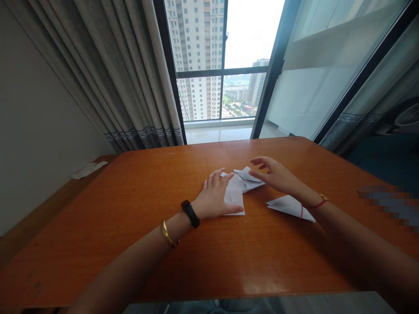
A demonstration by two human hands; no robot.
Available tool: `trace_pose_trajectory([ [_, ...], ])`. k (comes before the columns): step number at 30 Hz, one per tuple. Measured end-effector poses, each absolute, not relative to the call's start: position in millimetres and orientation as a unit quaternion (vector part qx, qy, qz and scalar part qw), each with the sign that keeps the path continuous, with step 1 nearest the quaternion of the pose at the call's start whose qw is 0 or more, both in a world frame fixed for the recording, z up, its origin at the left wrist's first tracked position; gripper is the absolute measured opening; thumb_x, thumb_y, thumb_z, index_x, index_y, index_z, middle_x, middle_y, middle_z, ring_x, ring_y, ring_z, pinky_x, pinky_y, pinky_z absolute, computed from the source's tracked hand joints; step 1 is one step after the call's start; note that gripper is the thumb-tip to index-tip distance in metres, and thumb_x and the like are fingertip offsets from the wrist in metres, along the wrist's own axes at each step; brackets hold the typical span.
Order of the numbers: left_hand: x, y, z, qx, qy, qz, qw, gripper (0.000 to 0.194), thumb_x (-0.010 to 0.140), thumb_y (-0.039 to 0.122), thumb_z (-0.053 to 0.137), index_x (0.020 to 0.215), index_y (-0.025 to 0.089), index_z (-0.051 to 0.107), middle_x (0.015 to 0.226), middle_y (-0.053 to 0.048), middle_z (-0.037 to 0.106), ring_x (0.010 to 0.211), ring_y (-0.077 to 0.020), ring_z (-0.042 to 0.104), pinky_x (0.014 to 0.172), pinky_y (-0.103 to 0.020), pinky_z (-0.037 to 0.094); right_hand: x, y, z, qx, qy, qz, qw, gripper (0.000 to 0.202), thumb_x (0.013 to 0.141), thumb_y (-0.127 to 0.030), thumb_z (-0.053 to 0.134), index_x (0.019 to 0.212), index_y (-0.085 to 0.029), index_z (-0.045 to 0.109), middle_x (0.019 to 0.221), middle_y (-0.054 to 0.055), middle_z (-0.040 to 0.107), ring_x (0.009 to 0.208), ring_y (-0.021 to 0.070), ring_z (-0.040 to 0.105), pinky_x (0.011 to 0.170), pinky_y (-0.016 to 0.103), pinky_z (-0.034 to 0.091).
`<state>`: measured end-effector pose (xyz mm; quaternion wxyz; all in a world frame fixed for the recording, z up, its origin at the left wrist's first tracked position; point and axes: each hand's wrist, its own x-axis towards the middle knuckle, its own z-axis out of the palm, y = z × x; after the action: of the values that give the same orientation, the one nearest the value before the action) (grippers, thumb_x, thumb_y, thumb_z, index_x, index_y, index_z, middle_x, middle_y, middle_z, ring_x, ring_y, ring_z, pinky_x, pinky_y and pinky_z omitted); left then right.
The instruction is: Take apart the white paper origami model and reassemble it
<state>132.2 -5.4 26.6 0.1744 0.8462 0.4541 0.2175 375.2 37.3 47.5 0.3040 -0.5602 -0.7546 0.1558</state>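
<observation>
My left hand lies over the left side of some folded white paper, fingers and thumb spread apart. Whether its fingertips press on the sheet I cannot tell. At the far right of that paper, my right hand hovers with thumb and fingers apart and nothing between them. Several folded layers stack up there, the top piece lying loosely on the others. Beneath my right wrist rests a separate pointed, folded white paper, partly covered by the forearm.
The brown wooden table reaches toward a window and a grey curtain. Papers lie on a ledge at the left. A blurred, pixelated object is at the table's right edge.
</observation>
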Motion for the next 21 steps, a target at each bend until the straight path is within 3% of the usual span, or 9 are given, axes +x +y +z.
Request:
trace_pose_trajectory([
  [2,142.3,4.9,18.2,0.856,0.46,0.15,0.181,0.11,0.058,0.069,0.072,0.148,0.031,0.022,0.156,-0.013,0.013,0.141,-0.0438,0.007,0.105,-0.073,0.013,406.2,29.3,40.4,-0.577,-0.778,0.154,0.194,0.047,0.07,-0.049,0.068,0.107,-0.021,0.066,0.109,0.01,0.065,0.094,0.0267,0.061,0.081,0.037,0.049],
  [5,152.0,21.6,7.5,0.868,0.455,0.098,0.171,0.107,0.059,0.076,0.064,0.148,0.037,0.02,0.159,-0.009,0.006,0.14,-0.0489,-0.002,0.095,-0.083,0.003,453.2,16.7,25.1,-0.614,-0.777,0.13,0.045,0.044,0.055,-0.05,0.077,0.09,-0.024,0.072,0.095,0.011,0.067,0.09,0.0308,0.06,0.077,0.039,0.048],
  [8,160.7,36.2,4.7,0.883,0.437,0.088,0.15,0.102,0.059,0.08,0.06,0.146,0.041,0.024,0.16,-0.004,0.007,0.139,-0.0509,-0.004,0.091,-0.084,-0.006,477.0,10.1,14.8,-0.649,-0.753,0.112,-0.005,0.036,0.049,-0.047,0.079,0.074,-0.023,0.069,0.086,0.01,0.066,0.082,0.0304,0.06,0.068,0.037,0.046],
  [11,169.2,45.3,7.3,0.882,0.434,0.098,0.154,0.109,0.054,0.08,0.063,0.147,0.04,0.022,0.159,-0.006,0.01,0.14,-0.0499,-0.001,0.094,-0.082,-0.008,469.6,12.1,20.9,-0.64,-0.742,0.194,0.038,0.03,0.059,-0.047,0.072,0.066,-0.021,0.061,0.072,0.004,0.064,0.066,0.0221,0.059,0.056,0.03,0.041],
  [14,171.8,47.5,10.2,0.855,0.463,0.163,0.169,0.126,0.051,0.082,0.064,0.151,0.033,0.004,0.159,-0.011,0.004,0.141,-0.0468,0.0,0.099,-0.079,-0.002,441.6,21.3,37.4,-0.597,-0.735,0.275,0.167,0.034,0.07,-0.053,0.065,0.071,-0.02,0.058,0.068,0.002,0.062,0.061,0.0168,0.056,0.052,0.026,0.038],
  [18,161.8,40.2,10.7,0.818,0.491,0.237,0.185,0.137,0.05,0.081,0.066,0.15,0.027,-0.01,0.159,-0.015,-0.001,0.143,-0.0423,-0.002,0.105,-0.073,0.006,407.3,46.6,46.9,-0.567,-0.729,0.284,0.258,0.038,0.078,-0.054,0.06,0.09,-0.018,0.064,0.085,0.006,0.068,0.072,0.0184,0.061,0.061,0.027,0.045],
  [21,150.9,30.1,9.3,0.815,0.492,0.249,0.176,0.137,0.051,0.077,0.069,0.15,0.026,-0.012,0.159,-0.015,0.0,0.143,-0.0407,0.0,0.107,-0.07,0.005,400.5,71.2,37.2,-0.622,-0.729,0.19,0.214,0.043,0.073,-0.048,0.067,0.104,-0.019,0.064,0.104,0.01,0.068,0.086,0.0223,0.063,0.071,0.03,0.048],
])
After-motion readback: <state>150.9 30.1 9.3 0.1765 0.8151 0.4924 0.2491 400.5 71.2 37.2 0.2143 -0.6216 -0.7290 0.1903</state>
